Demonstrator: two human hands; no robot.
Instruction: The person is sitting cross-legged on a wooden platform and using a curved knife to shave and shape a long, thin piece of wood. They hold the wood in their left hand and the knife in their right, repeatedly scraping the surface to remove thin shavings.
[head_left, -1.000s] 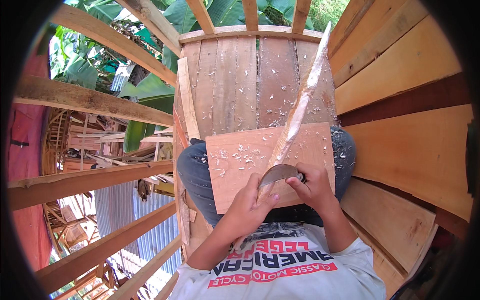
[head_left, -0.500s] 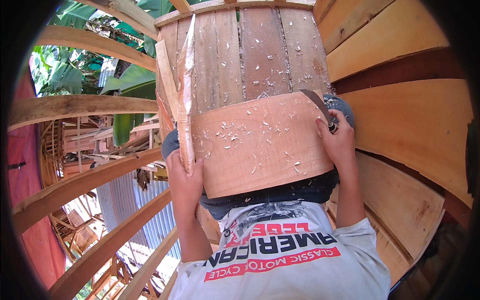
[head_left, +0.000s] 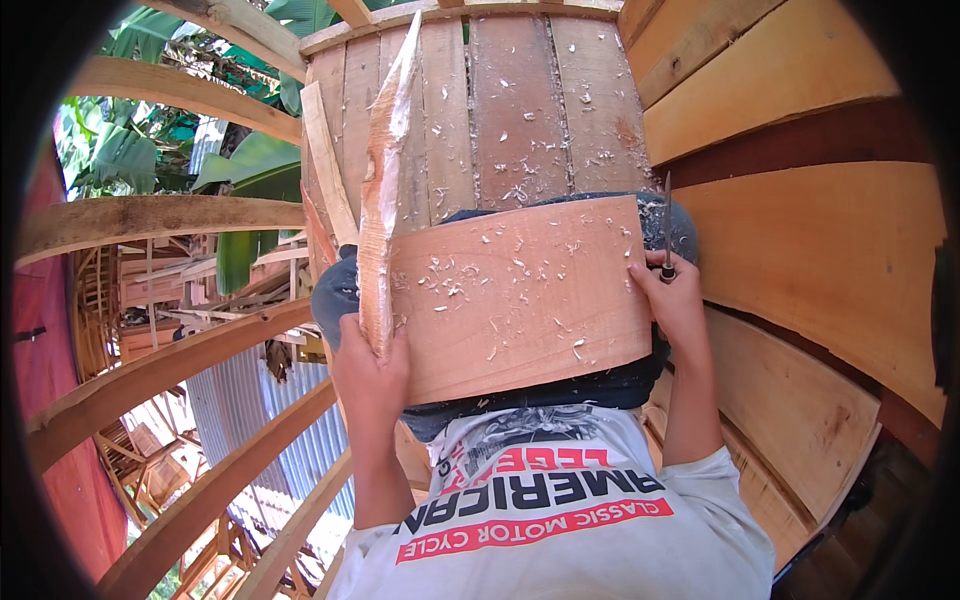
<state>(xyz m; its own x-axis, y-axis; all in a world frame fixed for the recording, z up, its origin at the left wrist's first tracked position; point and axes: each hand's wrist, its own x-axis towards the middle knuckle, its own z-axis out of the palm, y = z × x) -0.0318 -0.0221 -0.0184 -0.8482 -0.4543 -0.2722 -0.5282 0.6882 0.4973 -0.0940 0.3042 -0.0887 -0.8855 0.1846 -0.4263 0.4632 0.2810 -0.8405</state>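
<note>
A wide wooden board [head_left: 520,300] lies across my lap, strewn with pale shavings. At its left edge my left hand [head_left: 372,362] is closed round the lower end of a long, pointed piece of wood [head_left: 382,190], whose tip reaches toward the far planks. My right hand [head_left: 672,290] is at the board's right edge, with the thumb on the wood. In its fingers is the dark handle of a knife [head_left: 668,215], its narrow blade pointing away from me, edge-on. Part of the handle is hidden by the fingers.
Plank flooring [head_left: 520,110] with scattered shavings stretches ahead of me. Wide boards [head_left: 810,230] wall the right side. On the left are curved wooden rails [head_left: 170,215] with gaps, and beyond them banana leaves and corrugated sheets [head_left: 300,430]. A thin wood strip [head_left: 328,160] leans near the pointed piece.
The pointed wood has turned, showing more of its broad face, and its tip has shifted right. The knife blade has swung from lying over the board's corner to upright beside its edge.
</note>
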